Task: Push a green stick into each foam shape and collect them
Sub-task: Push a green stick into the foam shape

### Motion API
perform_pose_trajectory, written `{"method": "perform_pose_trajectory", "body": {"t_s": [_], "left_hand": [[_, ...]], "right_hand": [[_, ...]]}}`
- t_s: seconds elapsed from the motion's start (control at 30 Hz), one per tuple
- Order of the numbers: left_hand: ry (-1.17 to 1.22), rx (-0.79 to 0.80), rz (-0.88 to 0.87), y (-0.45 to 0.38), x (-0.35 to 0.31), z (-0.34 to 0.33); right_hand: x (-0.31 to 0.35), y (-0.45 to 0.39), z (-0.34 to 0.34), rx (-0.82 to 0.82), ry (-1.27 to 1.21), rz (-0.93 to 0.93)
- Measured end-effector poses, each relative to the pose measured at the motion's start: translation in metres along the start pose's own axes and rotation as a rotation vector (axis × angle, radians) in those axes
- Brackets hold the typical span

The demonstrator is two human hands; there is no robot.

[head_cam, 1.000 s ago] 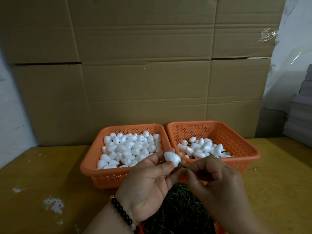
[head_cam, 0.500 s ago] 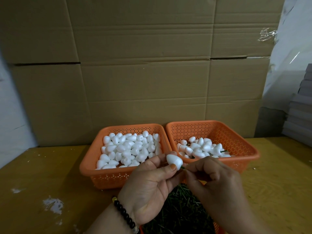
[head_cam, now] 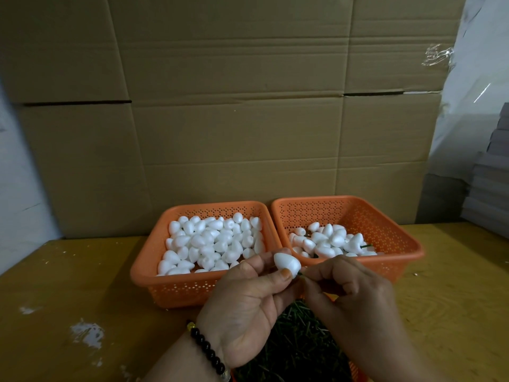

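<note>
Left to right: the left orange basket (head_cam: pixel 176 288) holds a full heap of plain white foam shapes (head_cam: pixel 212 244). The left hand (head_cam: pixel 245 307), a black bead bracelet (head_cam: pixel 206 348) at its wrist, pinches one egg-shaped foam piece (head_cam: pixel 285 263) between curled thumb and fingers. A short length of green stick (head_cam: pixel 300 274) shows at the piece's blunt end, held by the right hand (head_cam: pixel 355 301), whose fingers are curled tightly round it. Below lies a pile of green sticks (head_cam: pixel 292 343). The right orange basket (head_cam: pixel 391 238) holds finished pieces (head_cam: pixel 330 241). Risk, as judged: an off-axis push could bend the stick or drive it out through the foam's side; too hard a pinch could dent the foam.
</note>
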State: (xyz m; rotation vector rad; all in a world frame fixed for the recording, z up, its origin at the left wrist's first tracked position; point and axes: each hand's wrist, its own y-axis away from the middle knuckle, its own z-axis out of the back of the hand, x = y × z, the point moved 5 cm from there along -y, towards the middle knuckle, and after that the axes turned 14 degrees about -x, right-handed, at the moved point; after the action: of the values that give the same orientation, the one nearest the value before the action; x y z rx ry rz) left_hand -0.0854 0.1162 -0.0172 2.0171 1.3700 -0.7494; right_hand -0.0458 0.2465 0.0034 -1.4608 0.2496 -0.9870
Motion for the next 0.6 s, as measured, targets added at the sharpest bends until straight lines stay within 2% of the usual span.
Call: {"method": "perform_pose_trajectory", "body": {"t_s": [0.23, 0.43, 0.6], "left_hand": [[0.012, -0.001, 0.022, 0.0002, -0.0007, -0.0002], [0.052, -0.008, 0.038, -0.0007, -0.0032, 0.0024], [0.009, 0.016, 0.053, 0.0003, 0.0022, 0.0025]], "right_hand": [[0.0007, -0.0008, 0.0008, 0.009, -0.005, 0.003], [-0.0024, 0.0006, -0.0016, 0.047, -0.079, -0.087], [-0.0033, 0.0002, -0.0034, 0.094, -0.010, -0.060]]}}
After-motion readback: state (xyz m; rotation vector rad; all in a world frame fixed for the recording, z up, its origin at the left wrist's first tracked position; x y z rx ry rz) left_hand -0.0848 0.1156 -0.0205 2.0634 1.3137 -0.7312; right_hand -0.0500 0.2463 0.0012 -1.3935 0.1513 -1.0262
